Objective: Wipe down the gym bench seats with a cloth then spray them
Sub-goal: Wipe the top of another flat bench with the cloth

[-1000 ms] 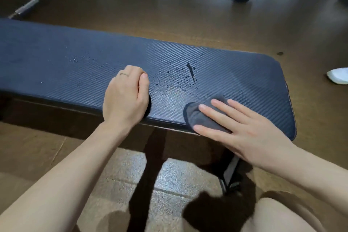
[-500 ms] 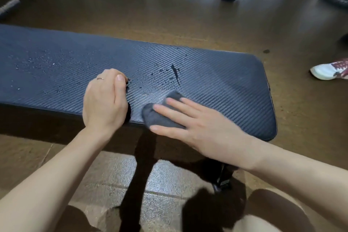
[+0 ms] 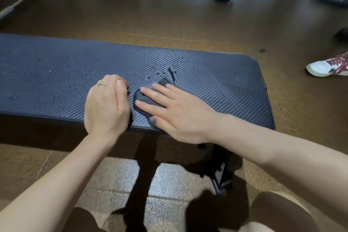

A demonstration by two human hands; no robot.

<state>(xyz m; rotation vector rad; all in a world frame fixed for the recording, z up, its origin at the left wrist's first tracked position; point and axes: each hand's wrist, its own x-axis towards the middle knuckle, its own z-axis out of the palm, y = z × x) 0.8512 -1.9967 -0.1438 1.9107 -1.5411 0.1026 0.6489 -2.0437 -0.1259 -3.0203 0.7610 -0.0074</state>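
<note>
Head view: the right hand (image 3: 180, 111) lies flat on the grey cloth (image 3: 144, 98), fingers (image 3: 156, 102) straight and slightly spread, pressing it onto the near edge of the wet bench (image 3: 216, 88). Just beside it the left hand (image 3: 106, 108) rests curled into a fist, whether holding anything I cannot tell

Left hand (image 3: 106, 107): curled into a loose fist, thumb laid along the top, ring on one finger, resting at the bench's near edge. Right hand (image 3: 175, 111): flat, palm down, fingers (image 3: 148, 91) straight and spread, pointing left, just beside the left hand. Both forearms bare, reaching forward from the lower corners of view.
</note>
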